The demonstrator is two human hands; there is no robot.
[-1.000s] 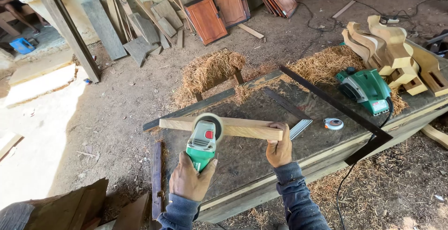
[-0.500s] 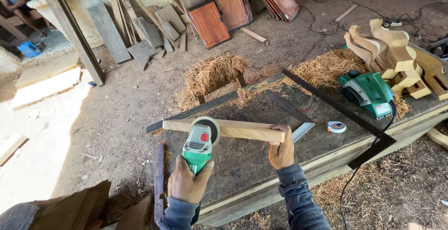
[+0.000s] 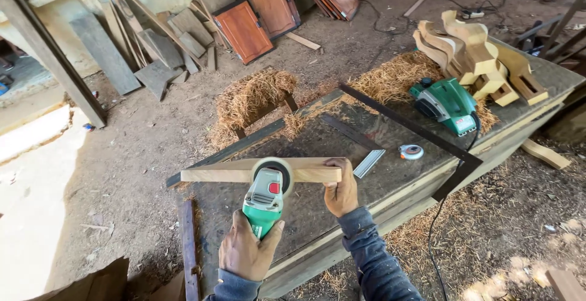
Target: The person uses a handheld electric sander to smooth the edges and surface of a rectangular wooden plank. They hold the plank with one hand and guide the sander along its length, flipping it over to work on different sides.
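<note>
Left hand presses green angle grinder against wooden strip gripped by right hand.

Grinder under the left fingers: green body, grey head, red switch, tan disc. Strip of wood in the right fingers: pale yellow-tan, light grain. Both sleeves: faded blue-grey. Bench below the fingers: dark grey-brown, mottled. Past the right fingertips: black square, small tape measure looks grey with a red centre, hard to tell. Planer: green, black cord. Shavings: straw yellow. Cabinet doors far beyond: reddish brown.
</note>
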